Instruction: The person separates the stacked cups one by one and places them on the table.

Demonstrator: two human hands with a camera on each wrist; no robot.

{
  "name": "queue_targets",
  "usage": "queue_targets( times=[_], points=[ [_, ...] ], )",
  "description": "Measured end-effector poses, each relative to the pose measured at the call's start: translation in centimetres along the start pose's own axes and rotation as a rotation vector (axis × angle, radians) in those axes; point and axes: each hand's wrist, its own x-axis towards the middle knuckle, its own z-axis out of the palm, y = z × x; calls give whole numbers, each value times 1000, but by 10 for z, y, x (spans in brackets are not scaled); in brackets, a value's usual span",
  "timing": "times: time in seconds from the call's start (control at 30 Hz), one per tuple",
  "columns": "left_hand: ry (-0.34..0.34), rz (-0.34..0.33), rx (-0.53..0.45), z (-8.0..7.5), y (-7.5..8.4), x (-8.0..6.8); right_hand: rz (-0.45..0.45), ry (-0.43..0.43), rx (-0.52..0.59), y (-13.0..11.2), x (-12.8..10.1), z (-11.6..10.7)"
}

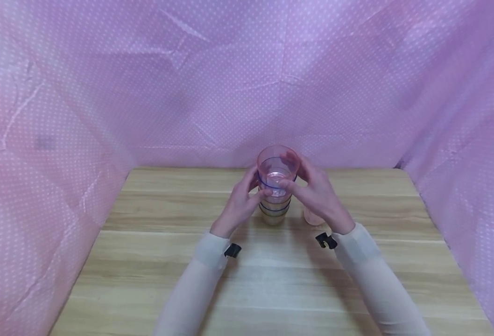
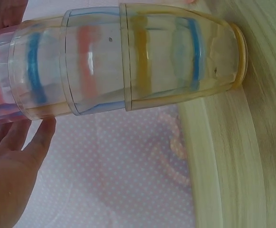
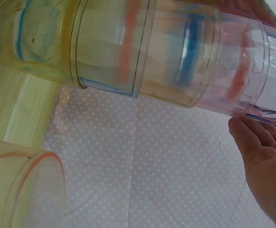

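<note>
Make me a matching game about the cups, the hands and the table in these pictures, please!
Things:
1. Stack of cups
2. Single cup
3. Left hand
4. Table

Places or states:
A. Wooden, with everything standing on it
B. Touching the stack from the left side
C. Standing upright in the middle, between the two hands
D. Alone on the table, partly hidden under the right hand

Right pairs: 1-C, 2-D, 3-B, 4-A
</note>
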Motion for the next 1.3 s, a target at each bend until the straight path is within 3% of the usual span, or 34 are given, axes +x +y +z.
queue_targets(
  times=[0.23, 0.67, 1.3],
  points=[
    [-7, 23, 17, -1, -1, -1, -25, -1, -4, 0, 0, 0],
    [-19, 23, 20, 0, -2, -2, 74, -14, -58, -9, 5, -3],
    [-44, 34, 33, -3, -1, -1, -51, 10, -8, -2, 6, -2]
  ],
)
